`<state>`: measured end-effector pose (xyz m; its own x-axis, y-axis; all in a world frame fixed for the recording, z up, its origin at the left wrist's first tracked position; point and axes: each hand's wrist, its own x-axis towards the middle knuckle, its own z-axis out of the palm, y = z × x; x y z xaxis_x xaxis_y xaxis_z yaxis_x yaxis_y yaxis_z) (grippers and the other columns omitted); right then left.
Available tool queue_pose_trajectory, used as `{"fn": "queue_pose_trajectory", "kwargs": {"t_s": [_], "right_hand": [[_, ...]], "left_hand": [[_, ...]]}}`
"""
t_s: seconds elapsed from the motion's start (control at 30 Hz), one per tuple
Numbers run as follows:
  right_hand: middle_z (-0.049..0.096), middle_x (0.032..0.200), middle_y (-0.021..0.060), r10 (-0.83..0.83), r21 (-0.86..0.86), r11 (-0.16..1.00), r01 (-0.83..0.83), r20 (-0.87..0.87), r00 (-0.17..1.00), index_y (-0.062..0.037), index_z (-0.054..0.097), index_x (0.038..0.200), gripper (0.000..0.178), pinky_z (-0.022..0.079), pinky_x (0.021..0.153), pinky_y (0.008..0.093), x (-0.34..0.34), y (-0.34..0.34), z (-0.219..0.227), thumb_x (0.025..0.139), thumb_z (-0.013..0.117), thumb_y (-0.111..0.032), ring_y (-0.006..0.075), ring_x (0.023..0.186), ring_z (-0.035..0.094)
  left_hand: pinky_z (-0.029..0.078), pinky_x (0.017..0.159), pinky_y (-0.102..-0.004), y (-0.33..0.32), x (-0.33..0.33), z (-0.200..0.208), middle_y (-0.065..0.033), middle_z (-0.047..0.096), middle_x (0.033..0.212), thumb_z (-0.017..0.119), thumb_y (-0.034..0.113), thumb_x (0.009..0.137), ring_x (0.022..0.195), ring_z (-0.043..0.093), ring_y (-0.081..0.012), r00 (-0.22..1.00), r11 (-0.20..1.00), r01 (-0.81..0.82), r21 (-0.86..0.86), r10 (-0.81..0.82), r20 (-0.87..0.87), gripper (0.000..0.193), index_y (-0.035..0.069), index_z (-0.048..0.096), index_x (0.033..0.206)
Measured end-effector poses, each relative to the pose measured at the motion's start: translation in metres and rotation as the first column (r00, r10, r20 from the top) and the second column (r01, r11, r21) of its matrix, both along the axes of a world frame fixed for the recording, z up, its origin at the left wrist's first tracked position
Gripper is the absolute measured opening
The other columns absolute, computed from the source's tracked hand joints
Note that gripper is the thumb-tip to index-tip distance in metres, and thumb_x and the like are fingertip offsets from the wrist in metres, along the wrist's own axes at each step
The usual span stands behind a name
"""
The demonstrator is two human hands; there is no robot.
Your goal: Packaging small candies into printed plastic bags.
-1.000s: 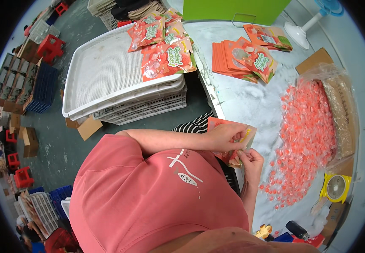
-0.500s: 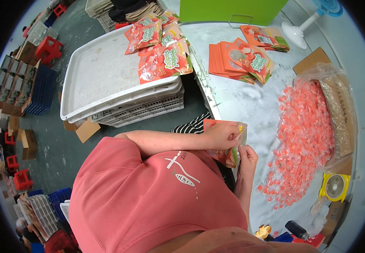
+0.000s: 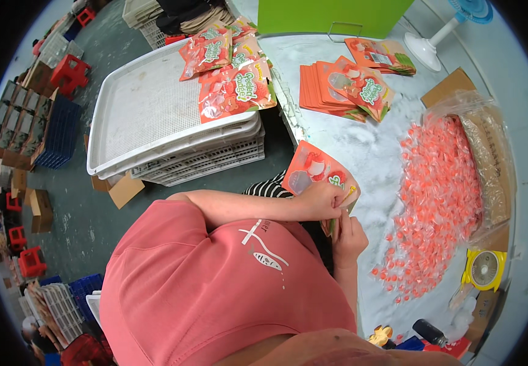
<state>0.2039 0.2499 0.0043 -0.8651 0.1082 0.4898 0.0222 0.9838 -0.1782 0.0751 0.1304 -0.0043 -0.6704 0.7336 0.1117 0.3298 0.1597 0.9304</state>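
Note:
At the table's edge, close to my body, I hold a red-orange candy pouch [image 3: 314,169] tilted upward. My left hand [image 3: 320,200] is closed on the pouch's edge with a pinching grip. Just below it, my right hand [image 3: 349,238] pinches the same pouch's edge, fingertips close to the left ones. The hands partly cover the pouch, and its lower part is hidden behind my left hand and forearm. To the right of the hands, small red individually wrapped candies [image 3: 438,201] lie in a large heap on the white table [image 3: 367,158].
A stack of flat pouches [image 3: 325,91] and a smaller pile [image 3: 380,56] lie farther back. At the left, filled pouches [image 3: 239,91] sit on stacked white trays [image 3: 142,110]. A green box [image 3: 337,15], blue-white fan [image 3: 444,36] and yellow fan [image 3: 485,270] stand around.
The pouch has swung up and tilted, showing more of its printed front. My right hand has moved slightly left and down, staying close to the left hand.

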Motion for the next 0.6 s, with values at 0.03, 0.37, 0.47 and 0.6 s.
{"fn": "queue_pose_trajectory", "kwargs": {"t_s": [0.03, 0.37, 0.47, 0.6], "right_hand": [[0.054, 0.067, 0.0079, 0.001, 0.000, 1.000, -0.001, 0.000, 1.000, -0.0077, 0.069, 0.105, 0.019, 0.048, 0.055, 0.0342, 0.001, 0.000, -0.002, 0.088, 0.072, -0.017, 0.0273, 0.057, 0.057], [0.070, 0.087, 0.0087, 0.465, -0.955, -0.131, 0.267, 0.179, 0.867, -0.0004, 0.061, 0.122, 0.026, 0.047, 0.055, 0.0284, 0.012, 0.047, -0.043, 0.101, 0.051, -0.013, 0.0142, 0.064, 0.064], [0.069, 0.095, 0.0072, 0.256, -0.799, -0.579, 0.162, 0.011, 0.967, 0.0032, 0.058, 0.124, 0.027, 0.051, 0.064, 0.0279, 0.003, 0.024, -0.019, 0.102, 0.047, -0.008, 0.0144, 0.075, 0.065], [0.065, 0.114, 0.0090, -0.018, -0.920, -0.361, 0.154, 0.172, 0.985, 0.0054, 0.054, 0.129, 0.031, 0.052, 0.085, 0.0280, -0.006, -0.004, 0.002, 0.101, 0.044, -0.003, 0.0158, 0.099, 0.065]], "left_hand": [[0.046, 0.053, -0.0352, 0.000, -0.001, -0.003, -0.0099, 0.062, 0.063, 0.072, 0.012, 0.073, 0.057, 0.061, -0.0237, 1.000, 1.000, -0.001, 0.000, 0.001, 0.000, 0.019, 0.001, 0.058, 0.067], [0.049, 0.057, -0.0471, -0.004, 0.006, 0.010, -0.0172, 0.063, 0.065, 0.066, 0.018, 0.071, 0.063, 0.064, -0.0360, 0.964, 0.977, 0.106, -0.184, -0.146, -0.222, 0.017, 0.003, 0.061, 0.065], [0.047, 0.054, -0.0466, 0.002, 0.007, 0.008, -0.0153, 0.062, 0.064, 0.066, 0.017, 0.072, 0.061, 0.063, -0.0351, 0.963, 0.979, 0.116, -0.166, -0.152, -0.221, 0.015, 0.005, 0.060, 0.066], [0.045, 0.052, -0.0464, 0.013, 0.014, 0.002, -0.0138, 0.061, 0.062, 0.066, 0.015, 0.072, 0.058, 0.062, -0.0340, 0.938, 0.984, 0.154, -0.094, -0.175, -0.298, 0.013, 0.006, 0.059, 0.066]]}}
